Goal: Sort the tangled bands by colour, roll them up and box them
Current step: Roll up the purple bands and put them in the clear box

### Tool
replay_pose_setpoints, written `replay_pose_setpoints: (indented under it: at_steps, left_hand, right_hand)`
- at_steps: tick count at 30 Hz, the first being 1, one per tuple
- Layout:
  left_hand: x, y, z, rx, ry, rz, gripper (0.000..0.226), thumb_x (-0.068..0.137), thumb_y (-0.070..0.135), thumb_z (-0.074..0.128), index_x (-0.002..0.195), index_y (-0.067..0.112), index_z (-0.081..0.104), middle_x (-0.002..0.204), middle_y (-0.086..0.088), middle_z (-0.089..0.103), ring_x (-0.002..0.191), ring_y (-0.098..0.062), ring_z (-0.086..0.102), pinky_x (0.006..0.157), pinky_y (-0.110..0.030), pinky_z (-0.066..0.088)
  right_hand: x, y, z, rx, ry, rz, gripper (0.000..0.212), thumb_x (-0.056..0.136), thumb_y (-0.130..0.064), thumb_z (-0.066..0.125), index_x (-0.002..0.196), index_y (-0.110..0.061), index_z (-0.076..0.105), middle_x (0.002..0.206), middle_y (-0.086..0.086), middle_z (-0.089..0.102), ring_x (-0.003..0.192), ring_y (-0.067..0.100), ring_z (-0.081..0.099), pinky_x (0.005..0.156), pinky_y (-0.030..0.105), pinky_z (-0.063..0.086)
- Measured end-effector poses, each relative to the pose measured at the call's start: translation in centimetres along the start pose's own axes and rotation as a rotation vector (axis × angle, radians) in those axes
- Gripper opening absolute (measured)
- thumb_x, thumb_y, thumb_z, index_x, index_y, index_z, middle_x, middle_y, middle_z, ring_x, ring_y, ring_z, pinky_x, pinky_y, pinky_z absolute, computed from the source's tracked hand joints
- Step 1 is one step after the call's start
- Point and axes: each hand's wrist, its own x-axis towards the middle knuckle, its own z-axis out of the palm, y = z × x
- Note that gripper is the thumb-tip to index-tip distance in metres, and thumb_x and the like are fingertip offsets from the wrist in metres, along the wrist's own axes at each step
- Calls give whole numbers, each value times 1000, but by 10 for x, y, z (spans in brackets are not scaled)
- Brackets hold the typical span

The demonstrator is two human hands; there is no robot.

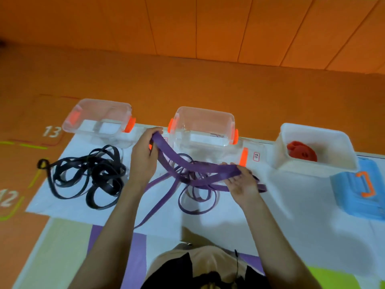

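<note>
A wide purple band [188, 165] stretches between my hands above the white cloth. My left hand [143, 156] grips one end near the middle clear box [205, 127]. My right hand [242, 181] holds the other end, thumb over the band. More purple bands [196, 197] lie looped and tangled on the cloth below. A heap of black bands [91, 174] sits to the left. A rolled red band [302, 152] lies inside the white box [316, 147] on the right. Another clear box [100, 119] stands at the far left.
A blue lid with an orange clasp [358, 192] lies at the right edge. An orange clasp [243, 156] and a small label [256, 157] lie between the middle and right boxes. The white cloth [291, 205] covers a mat on the orange floor.
</note>
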Motion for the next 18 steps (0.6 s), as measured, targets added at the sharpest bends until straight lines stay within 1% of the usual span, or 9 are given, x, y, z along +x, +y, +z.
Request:
replay_pose_setpoints:
  at_steps: [2,4,5,8,10,12,13,15,18]
  left_hand:
    - [-9,4,-11,63,44,-38,39,108,12,45,137,31,60,111,12,68,87,-3,62,72,-29,52]
    - [-21,12,-19,153,90,-51,40,107,23,44,142,39,58,101,17,64,77,4,57,67,-19,44]
    - [-26,17,-22,191,104,-39,41,107,26,46,144,38,58,95,18,63,74,4,55,67,-19,42]
    - [-40,29,-30,285,109,-5,38,108,23,58,145,31,62,94,10,68,75,-6,56,69,-33,52]
    - [-51,38,-33,310,106,-13,37,105,22,63,142,28,66,97,4,70,83,-16,60,73,-38,55]
    - [-60,46,-33,291,125,-34,36,103,21,66,139,24,68,93,9,69,82,-12,60,73,-30,52]
    - [-63,49,-32,258,136,-57,34,102,21,67,137,23,69,88,15,67,78,-5,60,71,-21,48]
    - [-67,54,-30,157,138,-135,33,100,23,70,133,24,69,78,19,63,67,-1,61,62,-9,42]
    - [-67,63,-23,29,85,-264,39,92,29,81,126,37,65,80,8,69,63,-15,67,58,-21,53]
  right_hand:
    - [7,10,-2,-86,9,78,21,110,-18,51,106,-4,66,101,12,77,109,28,68,115,44,46]
    - [12,19,-6,-226,-14,139,26,112,-23,48,107,-6,67,111,12,74,118,29,64,118,45,40]
    - [14,24,-7,-283,-40,178,26,112,-25,48,108,-7,67,118,12,71,122,30,61,117,44,40]
    - [12,33,-9,-424,-106,257,21,109,-28,53,114,-11,65,116,11,65,110,28,62,100,40,48]
    - [11,38,-11,-509,-117,273,26,107,-27,56,129,-14,58,119,14,59,115,30,58,103,42,46]
    - [9,43,-16,-647,-129,279,37,108,-29,54,142,-13,52,136,20,53,132,36,52,105,45,41]
    - [9,44,-18,-746,-132,278,41,109,-30,53,145,-11,52,141,23,53,135,38,51,106,46,41]
    - [6,45,-21,-920,-111,244,44,108,-29,54,143,-2,57,143,31,56,134,46,54,116,51,39]
    - [-2,43,-17,-980,-135,91,35,106,-20,57,132,3,63,132,34,65,128,51,59,120,57,38]
